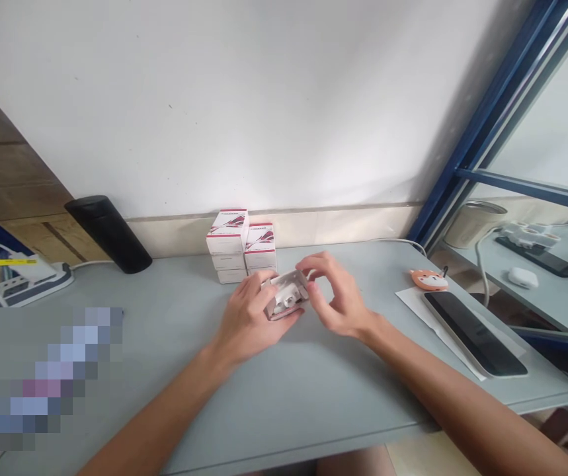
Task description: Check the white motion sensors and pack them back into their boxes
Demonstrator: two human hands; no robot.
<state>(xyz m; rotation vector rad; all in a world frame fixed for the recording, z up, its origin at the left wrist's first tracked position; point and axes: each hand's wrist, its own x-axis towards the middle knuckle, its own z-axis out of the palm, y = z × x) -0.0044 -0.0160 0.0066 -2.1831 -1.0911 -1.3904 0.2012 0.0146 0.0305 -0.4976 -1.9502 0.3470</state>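
Observation:
Tilted above the table, a small white cardboard box (274,312) lies open toward me, with white pieces (289,297) inside that are too small to name. My left hand (248,314) is wrapped around the box from its left side and underneath. At the box's right end, the thumb and fingers of my right hand (336,294) close on its edge or flap; the exact contact is hard to see. Just behind my hands stand several white boxes with dark red print, among them a stacked box (227,243) and a neighbouring box (260,258).
A black bottle (110,235) stands at the back left, near a power strip (30,284). On the left is a blurred-out item (50,377). To the right, an orange animal-shaped object (430,279) and a dark phone-like device (475,334) lie by white paper (437,330). A blue-framed window (531,178) borders the table.

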